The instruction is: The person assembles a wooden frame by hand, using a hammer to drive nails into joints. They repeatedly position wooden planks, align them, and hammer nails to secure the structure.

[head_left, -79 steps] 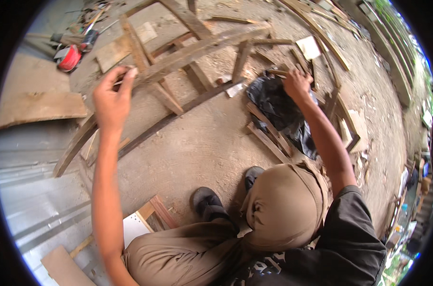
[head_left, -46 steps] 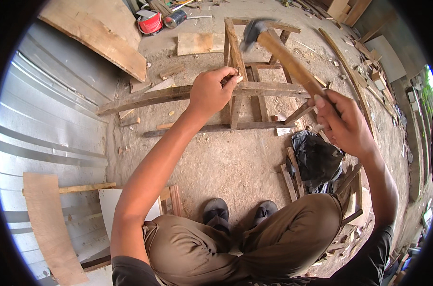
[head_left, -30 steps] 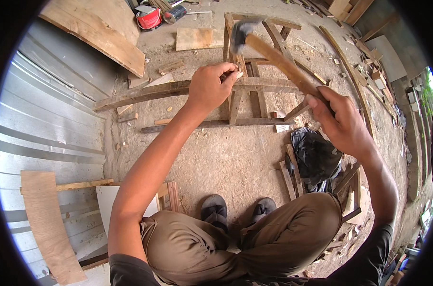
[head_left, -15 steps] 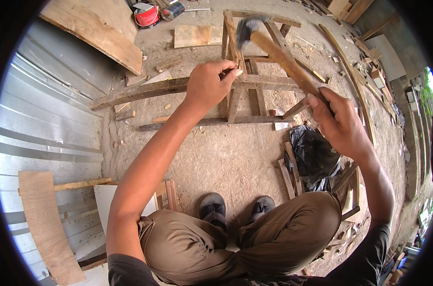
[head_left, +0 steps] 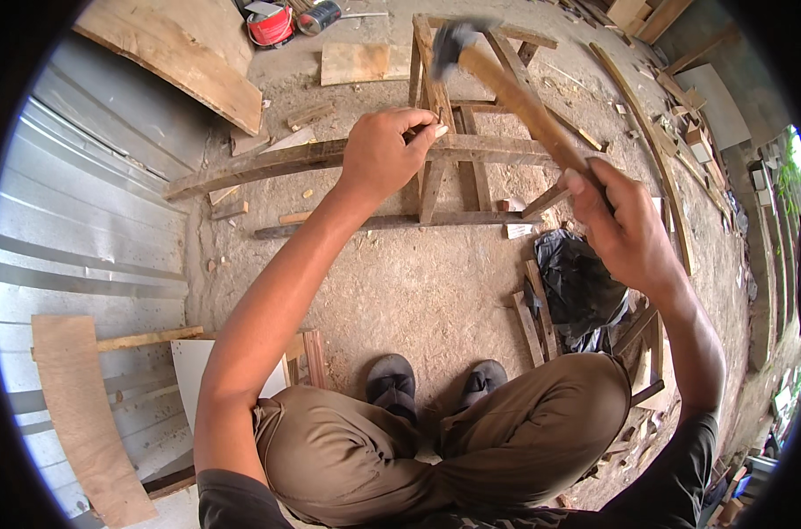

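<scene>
My right hand [head_left: 625, 220] is wrapped round the lower end of a wooden-handled hammer [head_left: 522, 101]. The hammer's dark head is slightly blurred and raised above the far part of a wooden frame [head_left: 481, 181]. My left hand [head_left: 383, 154] is closed in a pinch over a long wooden bar [head_left: 259, 167] that lies across the frame. Between its thumb and forefinger, a thin nail stands against the wood where the bar meets a frame piece; its lower end is hidden by the fingertips.
Corrugated metal sheeting [head_left: 109, 256] runs along the left, below a large wooden board [head_left: 180, 57]. A red bucket [head_left: 271, 26] and a dark can [head_left: 320, 18] stand at the far left. A black plastic bag [head_left: 581, 278] lies near my right knee. Wood scraps litter the ground.
The hammer's head has shifted slightly upward and my right hand a little to the left. My left hand keeps its pinch at nearly the same spot.
</scene>
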A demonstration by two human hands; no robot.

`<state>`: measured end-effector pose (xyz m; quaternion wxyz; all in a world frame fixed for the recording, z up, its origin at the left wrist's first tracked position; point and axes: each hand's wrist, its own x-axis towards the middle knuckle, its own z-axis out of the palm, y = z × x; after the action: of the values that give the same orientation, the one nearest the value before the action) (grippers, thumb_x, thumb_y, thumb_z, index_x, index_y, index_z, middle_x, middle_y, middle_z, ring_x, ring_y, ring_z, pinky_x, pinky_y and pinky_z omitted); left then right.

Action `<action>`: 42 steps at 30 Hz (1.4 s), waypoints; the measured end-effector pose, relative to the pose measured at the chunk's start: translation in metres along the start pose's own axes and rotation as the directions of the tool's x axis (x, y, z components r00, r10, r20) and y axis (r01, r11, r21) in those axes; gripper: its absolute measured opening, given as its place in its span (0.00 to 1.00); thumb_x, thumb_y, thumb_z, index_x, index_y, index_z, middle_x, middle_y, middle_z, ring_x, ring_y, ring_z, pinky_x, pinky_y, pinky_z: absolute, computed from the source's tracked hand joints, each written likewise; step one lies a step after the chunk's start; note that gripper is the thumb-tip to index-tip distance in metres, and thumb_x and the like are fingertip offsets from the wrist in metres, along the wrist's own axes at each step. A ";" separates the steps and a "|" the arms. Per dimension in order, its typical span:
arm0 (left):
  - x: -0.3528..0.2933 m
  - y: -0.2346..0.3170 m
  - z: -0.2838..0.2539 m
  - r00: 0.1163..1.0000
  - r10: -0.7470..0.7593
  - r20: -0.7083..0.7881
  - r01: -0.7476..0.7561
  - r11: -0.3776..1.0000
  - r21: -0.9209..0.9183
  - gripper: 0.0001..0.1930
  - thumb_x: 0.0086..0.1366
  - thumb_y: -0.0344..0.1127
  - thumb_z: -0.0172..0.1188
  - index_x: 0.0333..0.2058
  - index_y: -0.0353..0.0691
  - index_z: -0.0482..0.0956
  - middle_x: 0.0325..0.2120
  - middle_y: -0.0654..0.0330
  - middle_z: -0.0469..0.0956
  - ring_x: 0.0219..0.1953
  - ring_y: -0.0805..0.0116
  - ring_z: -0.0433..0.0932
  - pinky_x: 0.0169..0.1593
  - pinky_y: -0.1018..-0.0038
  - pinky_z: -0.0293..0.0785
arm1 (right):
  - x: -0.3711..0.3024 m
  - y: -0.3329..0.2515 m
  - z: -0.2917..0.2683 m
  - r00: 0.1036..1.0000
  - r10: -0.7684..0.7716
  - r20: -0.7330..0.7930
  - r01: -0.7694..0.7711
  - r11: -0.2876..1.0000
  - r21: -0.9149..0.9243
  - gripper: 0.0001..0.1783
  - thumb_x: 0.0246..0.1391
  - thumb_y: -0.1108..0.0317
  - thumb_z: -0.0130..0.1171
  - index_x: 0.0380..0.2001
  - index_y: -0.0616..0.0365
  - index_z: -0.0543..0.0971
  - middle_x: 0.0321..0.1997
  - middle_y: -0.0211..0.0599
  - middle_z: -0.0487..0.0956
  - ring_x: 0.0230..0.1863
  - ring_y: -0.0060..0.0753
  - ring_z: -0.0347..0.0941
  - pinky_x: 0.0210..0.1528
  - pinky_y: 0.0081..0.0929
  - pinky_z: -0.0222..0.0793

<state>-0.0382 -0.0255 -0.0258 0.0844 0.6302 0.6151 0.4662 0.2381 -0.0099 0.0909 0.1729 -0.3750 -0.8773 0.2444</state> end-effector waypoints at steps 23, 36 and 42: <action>-0.003 0.004 -0.001 1.000 -0.012 0.007 0.012 1.000 0.024 0.13 0.62 0.42 0.66 0.36 0.37 0.85 0.32 0.56 0.85 0.30 0.70 0.82 0.34 0.75 0.75 | -0.005 -0.004 -0.005 0.996 0.071 0.057 -0.070 0.997 -0.020 0.16 0.66 0.61 0.52 0.32 0.65 0.71 0.16 0.47 0.70 0.17 0.42 0.66 0.24 0.38 0.60; 0.030 0.010 -0.030 0.707 -0.381 0.596 -0.069 0.801 0.595 0.27 0.52 0.55 0.69 0.40 0.38 0.77 0.33 0.49 0.82 0.37 0.47 0.82 0.42 0.56 0.78 | 0.029 0.003 0.000 0.976 0.103 0.195 -0.188 0.850 0.493 0.08 0.66 0.67 0.51 0.36 0.62 0.71 0.20 0.25 0.68 0.19 0.16 0.62 0.19 0.23 0.58; 0.030 0.007 -0.022 0.731 -0.417 0.540 0.039 0.816 0.577 0.09 0.50 0.37 0.64 0.25 0.36 0.82 0.27 0.47 0.82 0.34 0.47 0.83 0.40 0.57 0.79 | 0.004 -0.022 -0.005 0.911 0.262 0.317 -0.400 0.748 0.530 0.19 0.69 0.55 0.48 0.41 0.63 0.74 0.19 0.22 0.65 0.19 0.14 0.59 0.19 0.22 0.56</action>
<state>-0.0543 -0.0121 0.0058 0.1727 0.6647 0.7266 0.0177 0.2255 -0.0188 0.1073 0.1339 -0.4241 -0.6918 0.5689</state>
